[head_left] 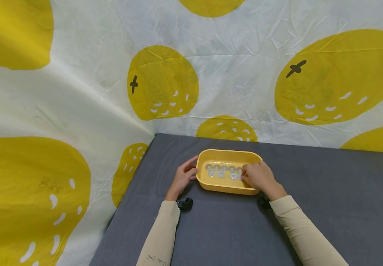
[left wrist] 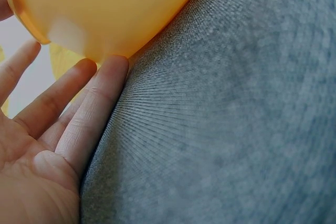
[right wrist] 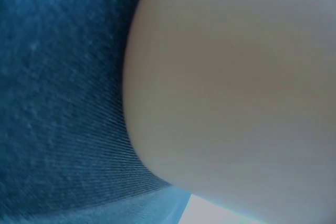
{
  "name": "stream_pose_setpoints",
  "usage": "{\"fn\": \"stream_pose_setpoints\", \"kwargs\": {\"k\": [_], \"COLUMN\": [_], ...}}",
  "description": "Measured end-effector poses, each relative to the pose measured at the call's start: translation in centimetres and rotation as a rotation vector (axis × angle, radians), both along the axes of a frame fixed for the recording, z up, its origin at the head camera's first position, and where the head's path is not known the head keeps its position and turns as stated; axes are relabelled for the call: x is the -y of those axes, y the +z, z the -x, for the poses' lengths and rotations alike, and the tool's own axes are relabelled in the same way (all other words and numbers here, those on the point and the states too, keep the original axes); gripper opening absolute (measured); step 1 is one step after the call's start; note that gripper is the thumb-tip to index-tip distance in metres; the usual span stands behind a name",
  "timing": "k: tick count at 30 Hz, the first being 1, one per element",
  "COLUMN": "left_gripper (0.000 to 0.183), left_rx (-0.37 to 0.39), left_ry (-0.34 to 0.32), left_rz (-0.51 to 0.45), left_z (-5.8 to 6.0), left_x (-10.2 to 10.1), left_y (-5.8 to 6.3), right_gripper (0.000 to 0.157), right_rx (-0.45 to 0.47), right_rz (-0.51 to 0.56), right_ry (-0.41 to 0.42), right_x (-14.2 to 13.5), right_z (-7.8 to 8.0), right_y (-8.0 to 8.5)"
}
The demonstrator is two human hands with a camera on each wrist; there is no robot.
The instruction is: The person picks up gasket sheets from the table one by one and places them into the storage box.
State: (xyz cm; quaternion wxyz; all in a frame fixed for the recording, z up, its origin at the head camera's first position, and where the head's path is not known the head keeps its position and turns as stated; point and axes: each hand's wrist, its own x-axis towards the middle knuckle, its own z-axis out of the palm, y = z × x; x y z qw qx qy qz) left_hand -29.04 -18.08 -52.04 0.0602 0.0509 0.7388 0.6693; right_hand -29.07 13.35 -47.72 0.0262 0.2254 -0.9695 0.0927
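Observation:
A yellow rectangular tray [head_left: 229, 189] with rounded corners sits on the dark grey cloth. Inside it, several flat silvery washers [head_left: 224, 168] lie in two rows. My left hand [head_left: 182, 178] is at the tray's left end; in the left wrist view its fingertips touch the yellow wall [left wrist: 121, 9], with the fingers fairly straight. Over the tray's right end, my right hand [head_left: 259, 176] reaches inside, its curled fingers pinching at a washer [head_left: 240, 177] at the right of the front row. The hand partly covers that washer. A blurred pale surface fills much of the right wrist view, hiding the fingertips.
Dark grey cloth [head_left: 224, 229] covers the table around the tray. Behind and to the left hangs a white sheet [head_left: 238, 81] with large yellow fruit prints. Each wrist carries a black camera strap [head_left: 185, 204].

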Motion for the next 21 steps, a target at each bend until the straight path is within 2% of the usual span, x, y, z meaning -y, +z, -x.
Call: {"fn": "stream_pose_setpoints", "kwargs": {"k": [6,16,21], "left_gripper": [0.054,0.054,0.054], "left_rx": [-0.034,-0.033,-0.028], "left_ry": [0.001,0.024,0.02], "left_rz": [-0.037,-0.027,-0.04], "left_z": [0.05,0.14,0.13], "left_x": [-0.08,-0.28,-0.13], "left_y": [-0.34,-0.54,-0.5], "right_gripper": [0.013,0.01,0.009], "right_rx": [-0.03,-0.021,-0.005], "right_rz": [0.051,0.27,0.334], "right_ry": [-0.022,-0.046,-0.046], "right_x": [0.04,-0.31,-0.51], "right_z": [-0.12,-0.38,-0.18], "right_y": [-0.18,-0.13,-0.29]}}
